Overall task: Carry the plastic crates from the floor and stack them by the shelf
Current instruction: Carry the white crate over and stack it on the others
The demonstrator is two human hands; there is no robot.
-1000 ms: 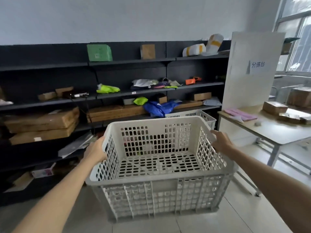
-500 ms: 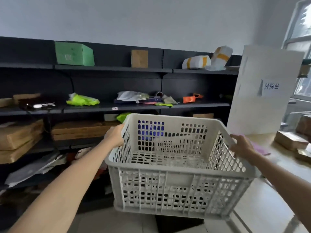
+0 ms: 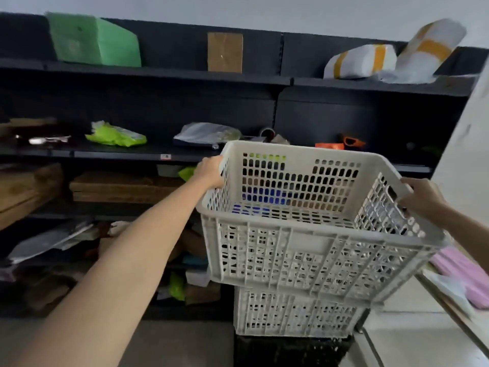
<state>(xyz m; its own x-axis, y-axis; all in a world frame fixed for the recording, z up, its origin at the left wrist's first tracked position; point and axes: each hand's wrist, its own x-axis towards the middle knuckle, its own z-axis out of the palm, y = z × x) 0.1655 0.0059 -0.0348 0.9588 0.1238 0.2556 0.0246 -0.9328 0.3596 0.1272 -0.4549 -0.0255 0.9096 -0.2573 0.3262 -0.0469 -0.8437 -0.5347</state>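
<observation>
I hold an empty white perforated plastic crate (image 3: 299,250) in the air, tilted down to the right. My left hand (image 3: 210,172) grips its left rim and my right hand (image 3: 420,200) grips its right rim. Directly below it stands a second white crate (image 3: 296,315), resting on a dark crate (image 3: 288,350) on the floor. This stack stands in front of the black shelf (image 3: 158,75). The held crate hangs just above the second crate and hides its top rim.
The shelf carries a green box (image 3: 95,41), a brown box (image 3: 225,52), taped white parcels (image 3: 362,62), yellow-green bags and flat cartons (image 3: 119,186). A white board (image 3: 465,144) and a table edge with pink items (image 3: 460,274) stand at the right. Grey floor (image 3: 172,345) lies below.
I have moved closer to the shelf and swung the crate to the right, over the stacked crates. Both hands have kept their grip on the rims.
</observation>
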